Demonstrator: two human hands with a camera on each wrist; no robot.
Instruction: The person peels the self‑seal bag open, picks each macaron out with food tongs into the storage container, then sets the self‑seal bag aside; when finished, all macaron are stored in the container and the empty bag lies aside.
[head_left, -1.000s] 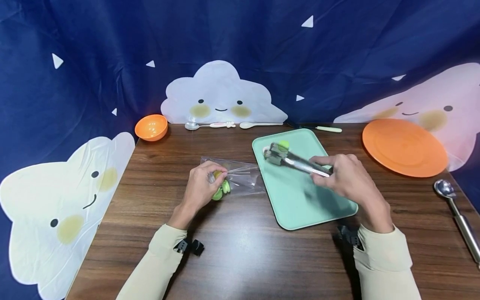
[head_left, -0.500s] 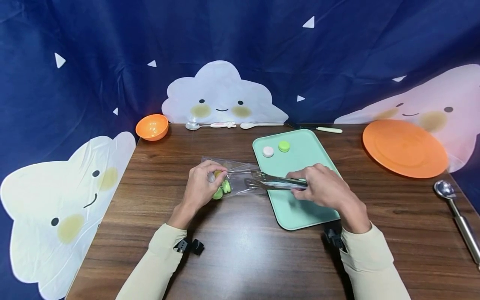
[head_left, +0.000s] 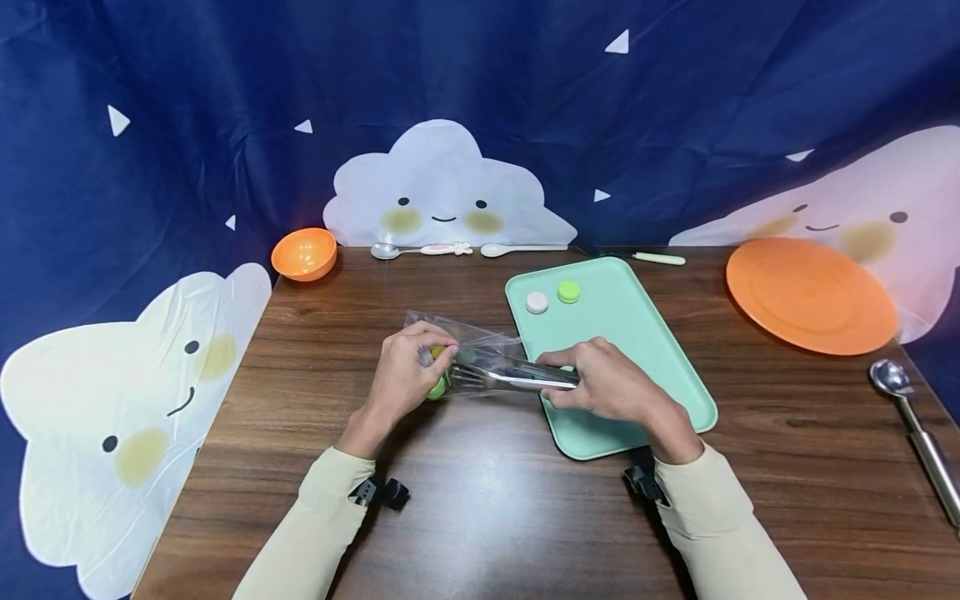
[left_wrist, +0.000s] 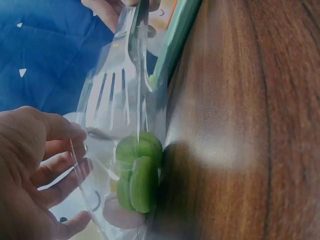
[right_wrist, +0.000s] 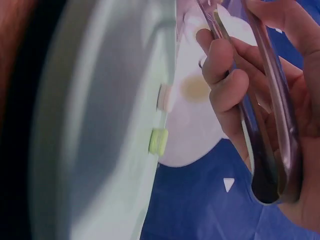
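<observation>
Head view: the left hand [head_left: 408, 371] pinched the clear bag [head_left: 480, 354] on the desk [head_left: 480, 517], its grip clamped on the plastic over the green macarons [left_wrist: 139, 172] inside. The right hand [head_left: 607, 387] had its grip closed round the metal tongs [head_left: 517, 377], whose forked tips reached into the bag's mouth just beside the macarons, near the green tray [head_left: 637, 333].

The bag [head_left: 472, 360] is laid on the bench [head_left: 480, 517] left of the tray [head_left: 637, 333]; two macarons [head_left: 552, 297] are set on the tray's far end.
</observation>
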